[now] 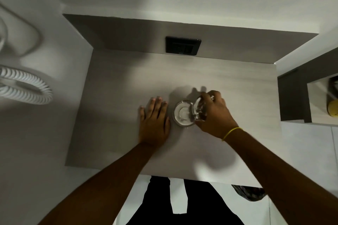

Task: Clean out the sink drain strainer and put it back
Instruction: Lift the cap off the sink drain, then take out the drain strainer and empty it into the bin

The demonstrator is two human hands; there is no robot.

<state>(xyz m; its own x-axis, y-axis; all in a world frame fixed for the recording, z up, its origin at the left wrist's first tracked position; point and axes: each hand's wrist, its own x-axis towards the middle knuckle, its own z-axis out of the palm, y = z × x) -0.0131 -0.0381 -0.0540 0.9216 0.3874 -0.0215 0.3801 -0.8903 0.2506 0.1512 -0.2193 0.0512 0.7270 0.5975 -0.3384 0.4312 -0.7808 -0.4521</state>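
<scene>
Right hand [213, 113] has its grip on the strainer [199, 108], tilted on edge, seemingly facing the drain [182, 113]; left hand [154, 120] lies flat.

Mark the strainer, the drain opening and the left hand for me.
strainer [198, 110]: head view, its shiny metal side below the fingers.
drain opening [182, 113]: head view, pale centre of the round recess.
left hand [154, 122]: head view, back of the hand.

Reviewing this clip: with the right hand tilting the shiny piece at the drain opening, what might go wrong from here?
Judging from this frame:
1. The right hand holds the shiny strainer piece tilted at the drain opening; it may seat crooked or slip from the fingers.
2. Motion blur hides the grip, so its security is unclear.
3. The left hand lies flat right beside the opening, where it could get knocked.
</scene>
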